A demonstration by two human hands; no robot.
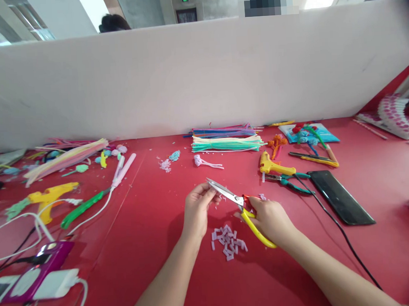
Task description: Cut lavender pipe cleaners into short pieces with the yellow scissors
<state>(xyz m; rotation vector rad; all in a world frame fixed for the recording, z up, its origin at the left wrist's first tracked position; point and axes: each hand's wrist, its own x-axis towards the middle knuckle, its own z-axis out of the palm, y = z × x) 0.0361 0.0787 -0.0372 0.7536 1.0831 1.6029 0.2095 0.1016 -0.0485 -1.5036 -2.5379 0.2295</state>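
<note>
My right hand point(272, 216) grips scissors point(233, 197) with yellow and red handles. Their blades point up and left, with the tips over the fingers of my left hand point(198, 209). That hand is closed in a pinch; whatever lies between its fingertips is too small and covered to make out. Below the scissors, a loose pile of short lilac pieces point(228, 241) is spread on the red table point(156, 266). Lilac fluff shows beside the blades. Beyond my hands lies a lilac pipe-cleaner piece point(207, 162) with a bunched head and thin stems.
Bundles of pipe cleaners point(228, 143) lie by the white partition point(199, 75). To the right are a yellow glue gun point(274, 165), teal-handled pliers point(291, 181) and a black phone point(340, 195). At left are another glue gun point(49, 197), a pink hair-straightener-like tool point(124, 169) and a purple power strip point(48, 268).
</note>
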